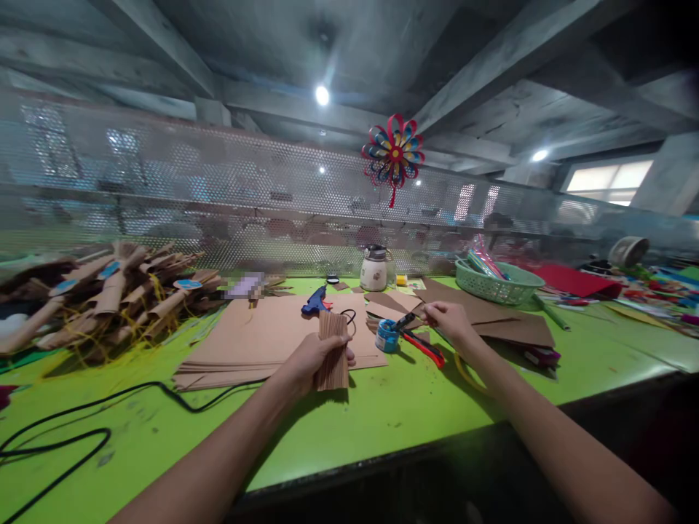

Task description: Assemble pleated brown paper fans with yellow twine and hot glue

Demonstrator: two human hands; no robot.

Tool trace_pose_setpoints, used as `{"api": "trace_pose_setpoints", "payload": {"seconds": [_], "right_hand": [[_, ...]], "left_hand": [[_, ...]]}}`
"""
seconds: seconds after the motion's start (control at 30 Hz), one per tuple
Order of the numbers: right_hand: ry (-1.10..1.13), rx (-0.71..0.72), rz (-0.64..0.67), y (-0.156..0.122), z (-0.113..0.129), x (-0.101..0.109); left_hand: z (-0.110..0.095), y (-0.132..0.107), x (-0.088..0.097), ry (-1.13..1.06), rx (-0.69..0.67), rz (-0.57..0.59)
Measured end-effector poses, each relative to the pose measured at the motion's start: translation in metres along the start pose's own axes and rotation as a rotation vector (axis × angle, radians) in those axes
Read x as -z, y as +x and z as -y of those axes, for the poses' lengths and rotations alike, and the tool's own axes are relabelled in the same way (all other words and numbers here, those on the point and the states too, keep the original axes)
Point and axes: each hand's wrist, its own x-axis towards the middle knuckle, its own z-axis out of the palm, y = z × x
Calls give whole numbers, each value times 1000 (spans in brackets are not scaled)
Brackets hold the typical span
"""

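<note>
My left hand [315,358] is closed round a pleated, folded strip of brown paper [333,351], held upright above a stack of brown paper sheets [256,338]. My right hand [445,320] pinches a thin dark tool, likely a brush [405,320], whose tip points down at a small blue pot [387,336]. A red utility knife [426,348] lies just below that hand on the green table [382,415].
A blue glue gun [315,300] with a black cord [81,429] lies behind the sheets. Left, a pile of rolled brown paper pieces [109,291]. A white jar [374,269], a green basket [494,282] and loose brown sheets [491,313] stand right. A mesh screen with a paper flower [393,154] backs the table.
</note>
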Motion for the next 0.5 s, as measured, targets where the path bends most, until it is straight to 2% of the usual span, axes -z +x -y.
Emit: {"api": "trace_pose_setpoints", "payload": {"seconds": [0.13, 0.27, 0.4, 0.5], "right_hand": [[-246, 15, 1, 22, 1, -3], [-549, -10, 44, 53, -1, 4], [-796, -33, 123, 97, -8, 7], [-923, -33, 187, 136, -15, 2]], "left_hand": [[4, 1, 0, 36, 38, 8], [2, -1, 1, 33, 61, -15], [-8, 1, 9, -6, 58, -100], [-11, 3, 15, -13, 72, -157]]}}
